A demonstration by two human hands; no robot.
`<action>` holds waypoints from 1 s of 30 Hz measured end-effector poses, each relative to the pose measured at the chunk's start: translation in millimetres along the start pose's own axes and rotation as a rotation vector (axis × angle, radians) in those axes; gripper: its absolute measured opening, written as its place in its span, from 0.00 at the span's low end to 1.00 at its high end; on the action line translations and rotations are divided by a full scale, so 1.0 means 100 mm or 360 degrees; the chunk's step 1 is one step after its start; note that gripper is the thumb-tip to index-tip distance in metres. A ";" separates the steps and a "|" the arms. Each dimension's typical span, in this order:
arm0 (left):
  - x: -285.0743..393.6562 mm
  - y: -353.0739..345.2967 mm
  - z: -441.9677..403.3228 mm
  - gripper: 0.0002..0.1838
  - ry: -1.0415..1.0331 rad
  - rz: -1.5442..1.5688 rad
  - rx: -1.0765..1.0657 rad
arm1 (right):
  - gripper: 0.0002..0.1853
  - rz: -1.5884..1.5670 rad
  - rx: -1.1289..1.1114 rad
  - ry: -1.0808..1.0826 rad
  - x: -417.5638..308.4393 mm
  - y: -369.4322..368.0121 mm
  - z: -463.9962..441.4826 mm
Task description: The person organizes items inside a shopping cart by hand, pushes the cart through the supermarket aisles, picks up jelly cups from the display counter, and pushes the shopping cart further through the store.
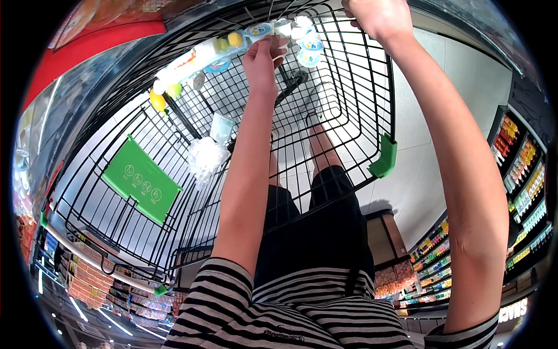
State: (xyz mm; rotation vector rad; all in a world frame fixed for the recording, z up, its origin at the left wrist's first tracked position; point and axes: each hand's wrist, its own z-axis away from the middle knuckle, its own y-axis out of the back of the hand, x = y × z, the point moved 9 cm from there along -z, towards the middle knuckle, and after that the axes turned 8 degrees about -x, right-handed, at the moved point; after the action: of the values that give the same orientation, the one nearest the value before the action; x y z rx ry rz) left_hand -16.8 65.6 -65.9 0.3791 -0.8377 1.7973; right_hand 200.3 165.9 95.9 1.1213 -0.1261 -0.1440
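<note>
My left hand (266, 58) reaches into a black wire shopping cart (392, 99), its fingers bent and a little apart beside a blue-and-white package (258, 30). Nothing held shows in it. My right hand (381, 18) is closed at the cart's upper rim; part of its grip is cut off by the frame edge. Along the cart's far side lie a long white package (189, 61), yellow and green items, and round blue-and-white packages (308, 57). A crumpled clear plastic bag (207, 158) lies nearer the middle.
A green panel (142, 179) hangs on the cart's left part, near its pale handle bar (87, 253). A red-edged display (87, 55) stands at the upper left. Stocked shelves (523, 168) line the right side. My legs show through the wire.
</note>
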 end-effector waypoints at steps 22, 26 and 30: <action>-0.38 0.16 -0.10 0.10 -0.0054 -0.0563 0.0140 | 0.15 -0.0005 -0.0041 0.0001 -0.05 0.05 0.02; -0.39 0.05 0.02 0.09 -0.0063 -0.0691 -0.0025 | 0.15 0.0020 -0.0078 -0.0003 -0.02 0.01 0.01; -0.30 -0.20 0.01 0.11 -0.0108 -0.0458 -0.0175 | 0.15 -0.0045 -0.0048 -0.0023 -0.03 0.04 0.03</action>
State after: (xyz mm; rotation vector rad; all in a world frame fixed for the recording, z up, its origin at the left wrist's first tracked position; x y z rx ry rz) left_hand 12.3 47.9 -76.0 0.4663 -0.8779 1.4730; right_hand 196.8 165.8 101.2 1.0927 -0.1207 -0.1790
